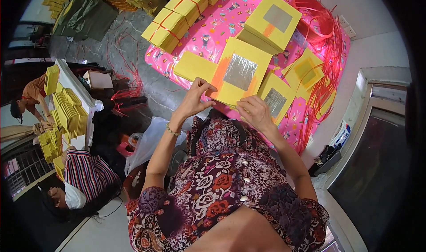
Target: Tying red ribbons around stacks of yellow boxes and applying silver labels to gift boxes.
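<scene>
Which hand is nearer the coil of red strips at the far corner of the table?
Right. The right hand grips the yellow sheet's near edge, below the red coil; the left hand is farther left.

Busy room around here: a pink cartoon-print cloth (213, 34) covers the table, with a coil of red plastic strips (317, 19) spilling down its far side. Tied bundles of yellow paper (177, 16) sit up top, next to a dark green bag (84, 14). Two other people work at a side table (73, 81) stacked with more yellow sheets (69, 112); one wears a striped shirt (88, 172).
</scene>
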`<state>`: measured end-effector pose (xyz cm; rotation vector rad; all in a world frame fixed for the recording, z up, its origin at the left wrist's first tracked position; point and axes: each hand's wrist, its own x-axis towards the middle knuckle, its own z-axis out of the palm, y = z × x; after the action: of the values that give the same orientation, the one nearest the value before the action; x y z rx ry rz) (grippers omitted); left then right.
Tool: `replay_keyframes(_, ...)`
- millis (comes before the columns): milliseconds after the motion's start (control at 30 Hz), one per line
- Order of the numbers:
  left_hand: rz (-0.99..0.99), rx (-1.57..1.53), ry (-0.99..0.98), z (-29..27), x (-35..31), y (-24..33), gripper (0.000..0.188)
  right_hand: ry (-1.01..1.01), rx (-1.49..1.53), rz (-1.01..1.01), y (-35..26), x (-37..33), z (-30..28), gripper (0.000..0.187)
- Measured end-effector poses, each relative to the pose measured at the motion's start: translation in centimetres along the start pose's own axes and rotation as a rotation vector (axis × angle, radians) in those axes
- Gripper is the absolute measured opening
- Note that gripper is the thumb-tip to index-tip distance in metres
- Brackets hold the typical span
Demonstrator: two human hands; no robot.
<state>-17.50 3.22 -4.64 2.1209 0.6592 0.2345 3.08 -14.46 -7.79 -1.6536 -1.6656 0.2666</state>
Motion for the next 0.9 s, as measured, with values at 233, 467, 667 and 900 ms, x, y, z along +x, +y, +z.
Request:
replay_keyframes(233, -0.006, -0.026, 0.009, 0.0, 0.2, -0.8, 0.038, 0.016, 0.223, 0.204, 0.3, 0.5, -0.3, 0.009)
replay_keyframes(467, -0.001, -0.067, 0.01, -0.2, 0.3, -1.0, 0.035, -0.013, 0.333, 0.346, 0.7, 0.5, -0.3, 0.013)
replay_keyframes(667, -0.016, -0.074, 0.004, -0.3, 0.4, -0.8, 0.037, -0.009, 0.376, 0.341, 1.4, 0.5, -0.1, 0.014)
replay_keyframes(900, -0.014, -0.073, 0.004, -0.2, 0.3, -0.9, 0.039, -0.028, 0.412, 0.399, 1.3, 0.5, -0.2, 0.015)
